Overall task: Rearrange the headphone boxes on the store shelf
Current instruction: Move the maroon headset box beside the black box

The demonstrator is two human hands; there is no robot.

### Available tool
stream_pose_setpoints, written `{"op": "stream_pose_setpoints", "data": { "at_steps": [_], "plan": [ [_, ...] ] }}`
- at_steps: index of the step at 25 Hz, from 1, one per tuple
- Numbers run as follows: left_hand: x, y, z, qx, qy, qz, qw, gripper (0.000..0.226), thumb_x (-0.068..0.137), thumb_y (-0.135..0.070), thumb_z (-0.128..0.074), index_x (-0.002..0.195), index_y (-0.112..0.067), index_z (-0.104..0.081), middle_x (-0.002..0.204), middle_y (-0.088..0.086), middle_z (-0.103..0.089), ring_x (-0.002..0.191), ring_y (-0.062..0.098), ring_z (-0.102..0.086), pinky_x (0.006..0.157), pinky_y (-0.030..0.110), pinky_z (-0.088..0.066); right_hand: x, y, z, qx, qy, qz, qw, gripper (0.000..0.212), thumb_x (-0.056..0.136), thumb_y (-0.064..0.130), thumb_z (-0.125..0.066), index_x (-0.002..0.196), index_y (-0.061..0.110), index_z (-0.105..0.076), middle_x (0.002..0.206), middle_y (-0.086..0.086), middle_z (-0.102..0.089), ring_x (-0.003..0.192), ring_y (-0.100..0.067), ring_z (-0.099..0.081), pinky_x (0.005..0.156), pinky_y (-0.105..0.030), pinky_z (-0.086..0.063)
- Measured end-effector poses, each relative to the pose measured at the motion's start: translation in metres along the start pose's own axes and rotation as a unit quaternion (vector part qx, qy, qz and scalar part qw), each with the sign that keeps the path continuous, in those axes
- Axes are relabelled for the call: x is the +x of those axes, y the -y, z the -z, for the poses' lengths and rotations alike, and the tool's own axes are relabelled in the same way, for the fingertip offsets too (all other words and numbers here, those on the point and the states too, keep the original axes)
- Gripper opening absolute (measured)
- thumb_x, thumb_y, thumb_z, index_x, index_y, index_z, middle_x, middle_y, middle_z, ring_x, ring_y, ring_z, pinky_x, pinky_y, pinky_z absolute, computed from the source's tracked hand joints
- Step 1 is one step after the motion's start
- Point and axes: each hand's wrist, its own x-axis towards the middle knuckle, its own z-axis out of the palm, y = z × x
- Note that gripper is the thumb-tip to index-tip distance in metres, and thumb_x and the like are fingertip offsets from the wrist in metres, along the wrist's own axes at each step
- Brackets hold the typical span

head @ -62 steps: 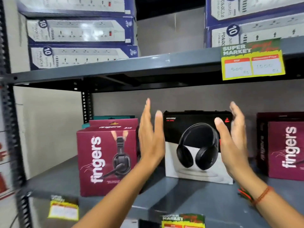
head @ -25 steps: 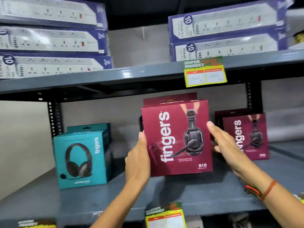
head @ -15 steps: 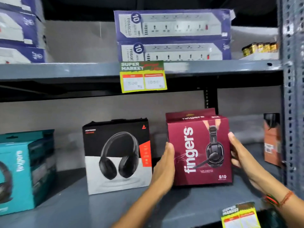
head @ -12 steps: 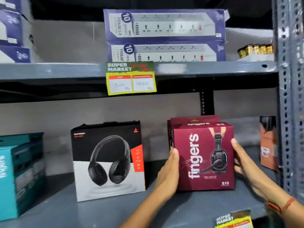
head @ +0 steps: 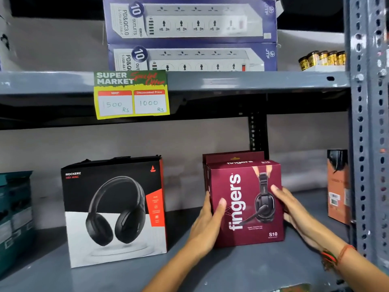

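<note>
Grey store shelf (head: 63, 268) carries the maroon headphone box (head: 245, 204), right of the black headphone box (head: 114, 211), clamped between left hand (head: 207, 225) and right hand (head: 294, 209), fingers wrapped flat on its sides, apparently to square it.

A second maroon box (head: 232, 155) hides behind the front maroon box (head: 246, 203) (only its top shows), and the teal box (head: 14, 209) is cut off at left.

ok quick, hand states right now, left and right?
Left hand: closed on the maroon fingers box, gripping its left side.
Right hand: closed on the same box, gripping its right side.
</note>
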Motion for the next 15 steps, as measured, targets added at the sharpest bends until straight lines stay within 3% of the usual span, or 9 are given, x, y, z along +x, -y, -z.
{"op": "stream_pose_setpoints", "data": {
  "at_steps": [3,5,9,12,15],
  "plan": [
    [0.002,0.016,0.009,0.034,0.021,-0.001,0.999,0.104,0.064,-0.065,-0.081,0.149,-0.046,-0.024,0.138,-0.018,-0.061,0.126,0.008,-0.060,0.111,0.042,-0.046,0.004,-0.009,0.004,0.000,0.030,-0.007,1.000,0.084,0.066,0.040,-0.091,0.140,0.032,-0.051,0.131,0.000,-0.072,0.118,-0.020,-0.069,0.110,-0.051,-0.045],
    [0.006,0.029,0.015,0.029,0.042,0.026,0.998,0.101,0.057,-0.052,-0.093,0.137,-0.047,-0.031,0.128,-0.018,-0.067,0.114,0.002,-0.066,0.102,0.030,-0.052,0.007,-0.015,0.005,-0.015,0.058,-0.026,0.998,0.096,0.063,0.026,-0.096,0.145,0.026,-0.046,0.134,-0.004,-0.070,0.120,-0.022,-0.068,0.110,-0.049,-0.047],
    [0.023,0.040,0.019,0.008,0.098,0.055,0.994,0.110,0.053,-0.049,-0.097,0.139,-0.043,-0.029,0.120,-0.022,-0.072,0.110,-0.003,-0.068,0.100,0.025,-0.053,0.018,-0.030,0.012,-0.017,0.132,-0.066,0.989,0.106,0.046,0.035,-0.102,0.139,0.019,-0.054,0.127,-0.004,-0.075,0.119,-0.023,-0.069,0.103,-0.040,-0.052],
    [0.032,0.043,0.015,0.004,0.100,0.046,0.994,0.109,0.054,-0.051,-0.096,0.142,-0.042,-0.032,0.112,-0.032,-0.072,0.105,-0.008,-0.069,0.089,0.016,-0.054,0.025,-0.037,0.013,-0.013,0.143,-0.069,0.987,0.100,0.047,0.037,-0.102,0.135,0.019,-0.058,0.126,-0.004,-0.075,0.118,-0.024,-0.070,0.105,-0.042,-0.052],
    [0.032,0.043,0.011,0.005,0.075,0.041,0.996,0.114,0.049,-0.055,-0.096,0.144,-0.039,-0.035,0.115,-0.024,-0.073,0.102,-0.007,-0.070,0.092,0.020,-0.054,0.026,-0.038,0.011,-0.013,0.139,-0.058,0.988,0.089,0.053,0.040,-0.100,0.131,0.024,-0.061,0.127,-0.003,-0.075,0.119,-0.023,-0.070,0.107,-0.044,-0.050]
  ]
}}
